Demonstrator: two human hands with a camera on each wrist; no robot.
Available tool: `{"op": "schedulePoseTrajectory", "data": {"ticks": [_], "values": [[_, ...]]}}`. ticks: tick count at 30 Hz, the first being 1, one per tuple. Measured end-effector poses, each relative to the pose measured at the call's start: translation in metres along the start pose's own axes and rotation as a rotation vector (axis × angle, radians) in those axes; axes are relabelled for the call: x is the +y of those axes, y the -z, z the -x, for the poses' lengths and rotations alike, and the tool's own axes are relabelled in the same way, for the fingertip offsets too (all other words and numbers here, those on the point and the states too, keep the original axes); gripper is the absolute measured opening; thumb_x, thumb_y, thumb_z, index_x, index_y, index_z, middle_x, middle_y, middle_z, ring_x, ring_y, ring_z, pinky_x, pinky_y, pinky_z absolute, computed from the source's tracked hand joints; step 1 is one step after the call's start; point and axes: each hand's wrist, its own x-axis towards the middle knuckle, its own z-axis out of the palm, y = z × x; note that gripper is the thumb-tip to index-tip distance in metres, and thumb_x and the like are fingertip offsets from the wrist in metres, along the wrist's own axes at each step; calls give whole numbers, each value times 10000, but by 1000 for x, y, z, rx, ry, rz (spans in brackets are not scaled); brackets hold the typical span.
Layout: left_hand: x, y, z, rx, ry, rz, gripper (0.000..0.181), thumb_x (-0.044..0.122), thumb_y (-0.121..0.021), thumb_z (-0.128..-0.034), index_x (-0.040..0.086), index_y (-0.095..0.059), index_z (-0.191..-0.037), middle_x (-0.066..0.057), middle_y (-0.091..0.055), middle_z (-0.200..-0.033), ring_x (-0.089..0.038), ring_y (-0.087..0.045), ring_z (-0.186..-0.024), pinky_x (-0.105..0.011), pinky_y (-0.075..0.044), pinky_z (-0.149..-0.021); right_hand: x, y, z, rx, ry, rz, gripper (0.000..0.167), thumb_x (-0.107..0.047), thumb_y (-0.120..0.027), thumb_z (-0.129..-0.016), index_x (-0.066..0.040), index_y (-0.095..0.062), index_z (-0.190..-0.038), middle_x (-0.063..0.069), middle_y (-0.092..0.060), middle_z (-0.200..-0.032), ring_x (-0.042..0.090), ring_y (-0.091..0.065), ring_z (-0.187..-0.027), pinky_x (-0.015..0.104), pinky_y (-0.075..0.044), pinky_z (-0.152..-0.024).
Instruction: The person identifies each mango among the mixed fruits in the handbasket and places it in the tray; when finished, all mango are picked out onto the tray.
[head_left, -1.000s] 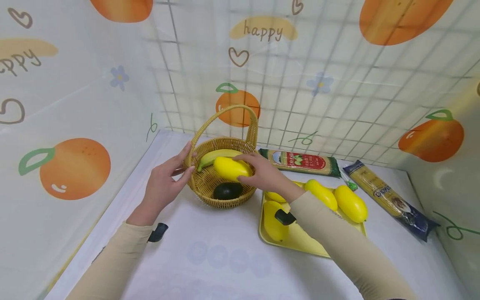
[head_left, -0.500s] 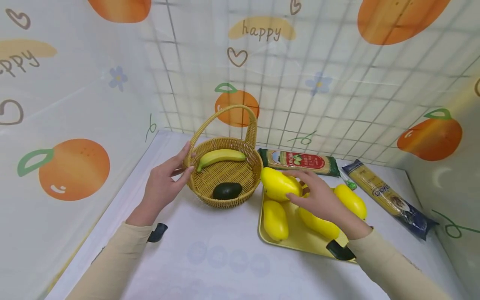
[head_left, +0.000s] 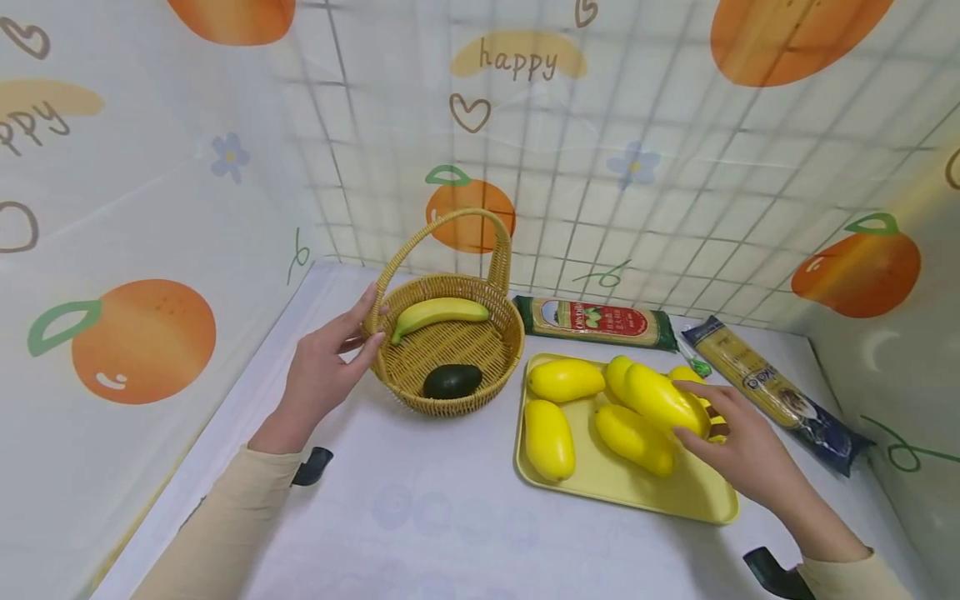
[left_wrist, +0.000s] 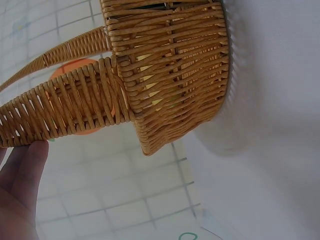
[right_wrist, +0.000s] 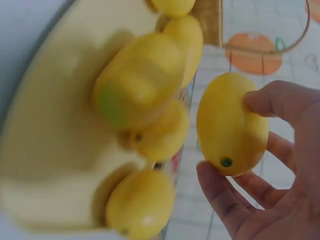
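Note:
My left hand (head_left: 326,367) grips the left side of the handle of a round wicker basket (head_left: 501,367). In the left wrist view, fingertips touch the edge of the woven handle (left_wrist: 75,102). Inside the basket, a banana (head_left: 442,313) lies at the back and a dark green avocado-shaped fruit (head_left: 452,382) at the front. My right hand (head_left: 738,442) holds a yellow mango (head_left: 663,398) between thumb and fingers, above the right part of a yellow tray (head_left: 622,493). The right wrist view shows this held mango (right_wrist: 230,125) apart from the others. Several more mangoes (head_left: 550,440) lie on the tray.
Behind the tray lies a pasta packet with a red label (head_left: 596,323). A blue-ended noodle packet (head_left: 776,392) lies slanted at the right, and a small green-tipped item (head_left: 699,363) sits between them. A printed curtain over a wire grid (head_left: 555,208) closes off the back.
My right hand has lifted the mango out of the basket and carried it right, across the tray to its right side. The left hand stays on the handle.

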Motion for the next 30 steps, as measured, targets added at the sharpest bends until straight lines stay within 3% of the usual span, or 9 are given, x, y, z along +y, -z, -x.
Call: {"op": "schedulePoseTrajectory", "data": {"ticks": [10, 21, 30], "values": [[-1, -1, 0, -2, 7, 10, 752, 63, -753, -917, 283, -431, -1560, -106, -663, -1343, -279, -725, -1046, -350, -631, -805, 42, -6, 30, -25, -144, 39, 695, -382, -772, -911, -53, -507, -1464, 257, -487, -1277, 362, -549, -1020, 497, -623, -807], [-2, -2, 1, 3, -4, 12, 759, 49, -752, -913, 275, -428, -1561, -111, -662, -1342, -282, -723, -1045, -347, -631, -803, 51, -19, 45, -33, -193, 20, 707, -400, -777, -906, -47, -507, -1456, 275, -458, -1302, 371, -552, -1032, 449, -628, -797], [0, -1, 1, 3, 1, -8, 753, 60, -752, -916, 272, -428, -1562, -133, -685, -1297, -286, -734, -987, -383, -635, -799, 57, -29, 52, -98, -259, 12, 768, -455, -771, -895, -34, -487, -1472, 289, -456, -1311, 376, -551, -1046, 474, -624, -823]]}}
